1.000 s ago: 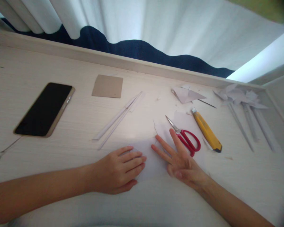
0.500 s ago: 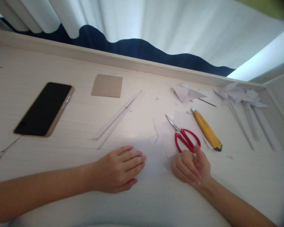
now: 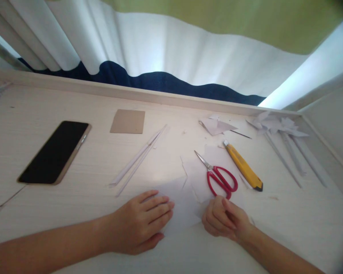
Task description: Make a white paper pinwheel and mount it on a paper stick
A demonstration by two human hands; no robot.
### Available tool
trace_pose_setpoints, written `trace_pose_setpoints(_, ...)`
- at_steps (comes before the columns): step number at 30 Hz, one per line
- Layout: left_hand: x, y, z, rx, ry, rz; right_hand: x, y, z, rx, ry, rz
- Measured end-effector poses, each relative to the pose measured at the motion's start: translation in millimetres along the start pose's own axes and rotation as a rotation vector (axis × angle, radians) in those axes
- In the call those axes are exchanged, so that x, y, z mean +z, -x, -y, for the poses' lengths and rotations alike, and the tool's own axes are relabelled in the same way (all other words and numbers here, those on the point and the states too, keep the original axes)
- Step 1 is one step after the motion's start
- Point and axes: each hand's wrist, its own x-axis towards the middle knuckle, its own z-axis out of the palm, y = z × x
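My left hand (image 3: pixel 141 222) lies flat, fingers stretched out, pressing on a white sheet of paper (image 3: pixel 178 203) near the front of the desk. Just right of that sheet my right hand (image 3: pixel 223 220) is curled into a loose fist with nothing visible in it. It sits right below the handles of red scissors (image 3: pixel 218 177), which lie on another white paper piece (image 3: pixel 198 171). A yellow utility knife (image 3: pixel 242 166) lies to the right of the scissors.
A black phone (image 3: pixel 55 152) lies at the left, a brown card square (image 3: pixel 128 121) behind it, and thin white paper strips (image 3: pixel 140 155) in the middle. Folded paper scraps (image 3: pixel 217 125) and paper pinwheels on sticks (image 3: pixel 286 140) lie at the back right. A raised desk rim (image 3: pixel 160 96) runs along the curtain.
My right hand drew back from the paper by the scissors and its spread fingers curled into a fist. The camera tilted up a little. My left hand stayed on the sheet.
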Motion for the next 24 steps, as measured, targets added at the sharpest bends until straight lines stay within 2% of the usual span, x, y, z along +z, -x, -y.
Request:
trace_pose_setpoints(6,-8.6,-3.8,2.1,0.041,-0.046,0.039,-0.1,-0.5,-0.8,-0.012,0.034,0.013)
trace_pose_setpoints(24,-28.9,-13.6,0.1,0.085,-0.135,-0.018,-14.1,9.1,-10.4,-0.041,0.136,0.101)
